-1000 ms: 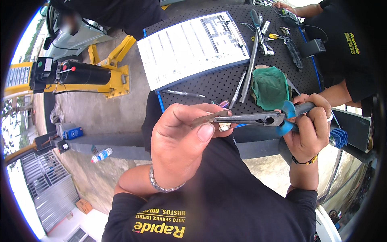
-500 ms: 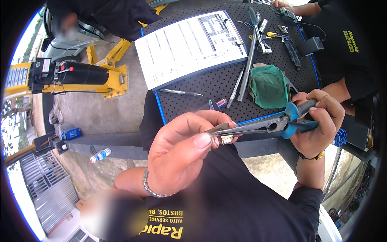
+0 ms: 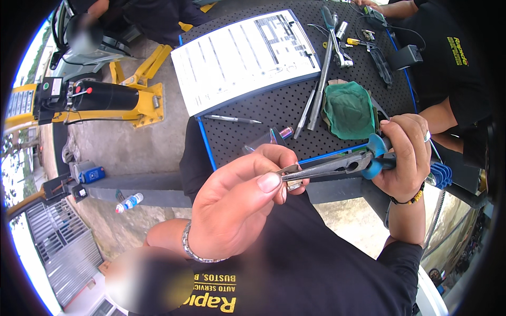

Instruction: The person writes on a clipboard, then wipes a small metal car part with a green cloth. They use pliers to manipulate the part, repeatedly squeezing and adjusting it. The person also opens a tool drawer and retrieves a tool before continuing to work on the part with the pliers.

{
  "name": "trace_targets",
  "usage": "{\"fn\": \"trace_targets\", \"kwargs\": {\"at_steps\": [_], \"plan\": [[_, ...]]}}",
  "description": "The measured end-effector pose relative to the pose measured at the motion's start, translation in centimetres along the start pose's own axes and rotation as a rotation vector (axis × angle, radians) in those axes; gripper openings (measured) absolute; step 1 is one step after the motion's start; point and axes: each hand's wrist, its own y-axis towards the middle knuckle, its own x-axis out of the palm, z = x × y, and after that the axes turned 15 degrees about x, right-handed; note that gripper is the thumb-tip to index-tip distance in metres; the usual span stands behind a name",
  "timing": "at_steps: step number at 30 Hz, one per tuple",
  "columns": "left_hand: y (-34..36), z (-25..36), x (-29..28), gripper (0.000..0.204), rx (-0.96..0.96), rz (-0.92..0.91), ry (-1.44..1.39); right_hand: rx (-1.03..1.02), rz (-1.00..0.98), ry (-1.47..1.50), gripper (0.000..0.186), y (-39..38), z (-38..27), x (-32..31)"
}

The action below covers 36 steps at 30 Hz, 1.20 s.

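Observation:
My left hand [image 3: 229,210] pinches a small metal piece [image 3: 294,185] between thumb and fingers, in front of my chest. It is silvery and pale, and the fingers hide much of it. My right hand [image 3: 405,163] is wrapped round the blue handles of long-nose pliers [image 3: 342,165]. Their long jaws point left, and the tips reach the piece beside my left thumb. Whether the tips grip it or only touch it, I cannot tell.
Beyond my hands stands a black perforated table [image 3: 274,113] with blue edges. On it lie a clipboard with a printed sheet [image 3: 242,58], a pen [image 3: 232,119], a green cloth-lined bowl [image 3: 348,110], a ratchet [image 3: 343,55] and metal bars. Another person's hand [image 3: 371,6] is at the far right.
My right hand has shifted slightly left, and its fingers now cover more of the plier handles. The jaws stay at the small metal piece in my left hand. The view has shifted slightly.

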Motion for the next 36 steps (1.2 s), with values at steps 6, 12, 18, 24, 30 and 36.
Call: {"fn": "trace_targets", "kwargs": {"at_steps": [6, 12, 18, 24, 30, 36], "plan": [[0.0, -0.2, 0.2, 0.022, -0.009, 0.028, -0.051, 0.006, -0.025, 0.034, 0.037, 0.2, 0.0, 0.1], [-0.1, -0.2, 0.2, 0.023, 0.002, 0.031, -0.074, -0.001, -0.026, 0.049, 0.037, 0.4, -0.1, 0.3], [-0.3, -0.3, 0.3, 0.022, -0.020, 0.034, -0.096, -0.026, -0.003, 0.042, 0.033, 0.4, 0.1, 0.2], [-0.1, -0.8, -1.0, 0.018, 0.113, -0.117, 0.040, 0.017, 0.029, 0.034, 0.037, 0.5, 0.3, 0.2], [0.9, -2.2, -1.5, 0.051, 0.646, -0.137, 0.360, 0.249, 0.027, 0.085, 0.038, -1.0, -0.1, 0.2], [0.8, -1.9, -3.8, 0.055, 0.680, -0.348, 0.583, 0.113, 0.045, 0.171, 0.038, -1.5, 0.4, 1.2]]}}
